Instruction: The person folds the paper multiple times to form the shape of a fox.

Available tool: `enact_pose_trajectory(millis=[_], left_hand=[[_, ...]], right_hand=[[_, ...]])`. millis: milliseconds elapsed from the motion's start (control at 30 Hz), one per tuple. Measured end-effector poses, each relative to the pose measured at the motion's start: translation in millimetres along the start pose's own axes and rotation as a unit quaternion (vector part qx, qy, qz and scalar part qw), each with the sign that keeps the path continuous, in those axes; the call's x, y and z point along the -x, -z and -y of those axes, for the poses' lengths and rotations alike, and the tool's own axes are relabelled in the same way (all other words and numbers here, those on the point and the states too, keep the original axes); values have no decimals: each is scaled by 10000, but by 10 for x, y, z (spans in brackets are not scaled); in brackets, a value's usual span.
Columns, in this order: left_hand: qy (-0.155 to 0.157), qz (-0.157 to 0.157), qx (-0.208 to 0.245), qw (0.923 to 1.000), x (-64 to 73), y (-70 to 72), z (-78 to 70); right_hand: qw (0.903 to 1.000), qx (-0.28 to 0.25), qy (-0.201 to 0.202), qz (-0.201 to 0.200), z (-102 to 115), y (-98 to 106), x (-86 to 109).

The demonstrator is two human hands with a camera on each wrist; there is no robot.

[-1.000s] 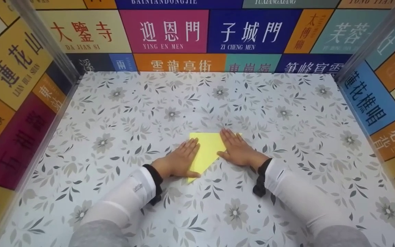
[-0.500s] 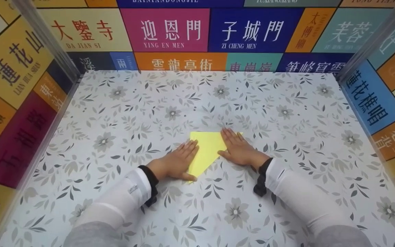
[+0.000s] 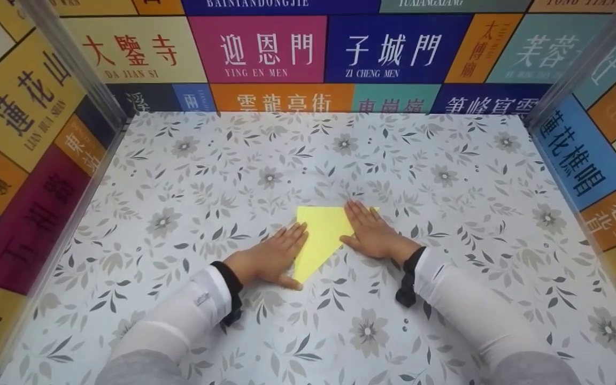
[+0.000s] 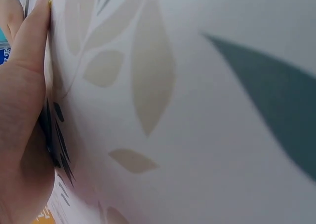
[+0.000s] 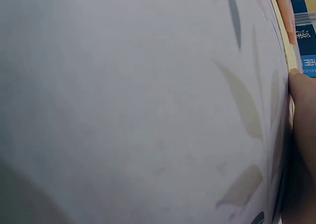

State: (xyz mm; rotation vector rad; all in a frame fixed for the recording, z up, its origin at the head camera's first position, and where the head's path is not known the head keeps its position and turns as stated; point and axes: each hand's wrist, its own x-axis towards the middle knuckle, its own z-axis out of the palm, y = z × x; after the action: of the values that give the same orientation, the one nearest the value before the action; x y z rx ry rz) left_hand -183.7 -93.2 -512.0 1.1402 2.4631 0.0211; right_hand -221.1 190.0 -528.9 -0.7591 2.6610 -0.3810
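Observation:
A yellow sheet of paper (image 3: 321, 235), folded to a shape with a slanted lower right edge, lies flat on the table in the head view. My left hand (image 3: 269, 261) rests at its left edge, fingertips on the paper and thumb at the lower corner. Across the upper right part lies my right hand (image 3: 372, 232), its fingers straight and covering some of that side. In the left wrist view the left hand (image 4: 22, 100) shows close to the tabletop. The right wrist view catches the right hand (image 5: 303, 115), its thumb at the paper's thin yellow edge (image 5: 282, 26).
A white tabletop (image 3: 233, 342) with grey flowers and leaves spreads under both hands. Colourful panels (image 3: 265, 48) with printed characters stand along the back and both sides. Clear strips (image 3: 72, 64) run up at the back corners.
My left hand has slid slightly down and left along the paper's left edge, its thumb shifting to the bottom corner. The right hand and the paper stay nearly still.

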Motion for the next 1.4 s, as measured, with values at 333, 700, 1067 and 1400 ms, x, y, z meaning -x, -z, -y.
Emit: enact_pose_trajectory(millis=[333,700,1067,1400], left_hand=[[-170,118,-140,9997,21,52,-10],[-61,309,123,9994,-7,121,-13],[461,-175,982,9939,-241,239,-51],[379,-308,462,9977,-415,97,-145]], right_hand=[[9999,108,-25,5,4,2,14],[10000,15,-28,-70,-26,-10,3],[10000,-1,36,-28,-14,-14,12],[9998,109,-94,103,23,18,8]])
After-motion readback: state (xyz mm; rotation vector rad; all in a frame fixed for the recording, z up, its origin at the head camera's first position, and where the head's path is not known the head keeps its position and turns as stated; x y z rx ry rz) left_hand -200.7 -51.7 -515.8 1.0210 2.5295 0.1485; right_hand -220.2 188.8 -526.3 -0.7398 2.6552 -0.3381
